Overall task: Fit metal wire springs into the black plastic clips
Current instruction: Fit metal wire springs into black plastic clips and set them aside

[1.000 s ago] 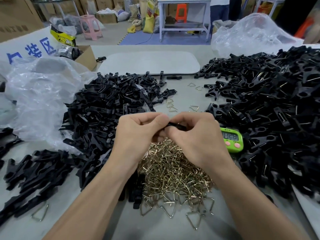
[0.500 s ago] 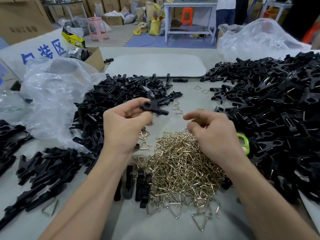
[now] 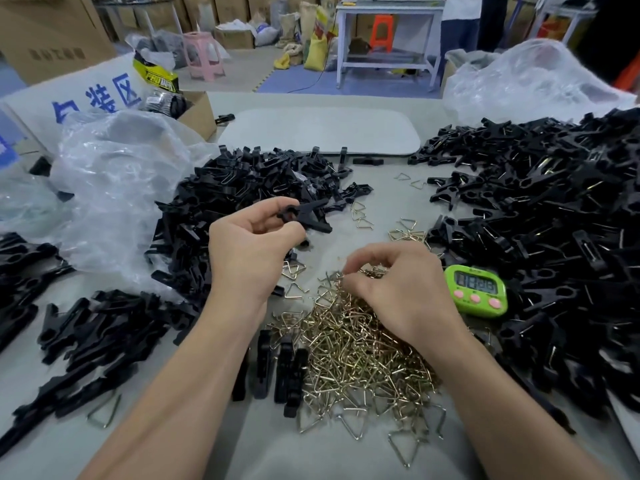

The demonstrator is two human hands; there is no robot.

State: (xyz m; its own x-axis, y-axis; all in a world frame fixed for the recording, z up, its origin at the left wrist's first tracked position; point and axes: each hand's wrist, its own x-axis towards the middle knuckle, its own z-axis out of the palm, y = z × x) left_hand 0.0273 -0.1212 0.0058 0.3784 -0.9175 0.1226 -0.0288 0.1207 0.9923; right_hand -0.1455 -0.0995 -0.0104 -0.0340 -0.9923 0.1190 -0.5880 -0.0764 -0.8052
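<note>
The bench carries a broad mound of clips on the right, a second mound at the left, and a spring heap nearest the person. The left hand hovers over the bench, its grip clamped on one black clip that points right. The right hand sits on the heap's far edge, its grip pinched on a spring; I cannot tell whether others cling to it. The pick probably goes best lifted gently so that tangled neighbours fall away. The spring's open ends should then face the clip, which the left hand holds steady.
</note>
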